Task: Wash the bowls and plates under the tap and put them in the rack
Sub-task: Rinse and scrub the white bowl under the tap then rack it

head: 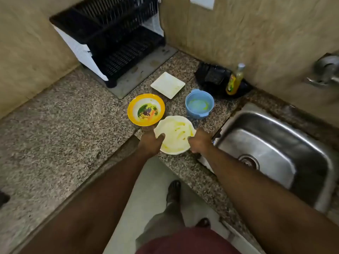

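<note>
A white bowl [176, 133] smeared with yellow residue sits at the counter's inner corner. My left hand [151, 143] grips its left rim, thumb inside. My right hand [200, 141] grips its right rim. Just behind it to the left stands a yellow-rimmed bowl [145, 109] with a coloured picture inside. A blue bowl [199, 103] with handles stands behind on the right. A white square plate [167, 84] lies farther back. The black dish rack [117, 35] stands at the back left corner. The tap [324, 70] juts from the wall at the right, above the steel sink [275, 153].
A bottle of yellow dish liquid [234, 80] stands beside a black holder [212, 76] against the back wall. The rack rests on a grey drip tray [143, 70]. Speckled granite counter [55, 125] spreads to the left. Below, my feet stand on the floor.
</note>
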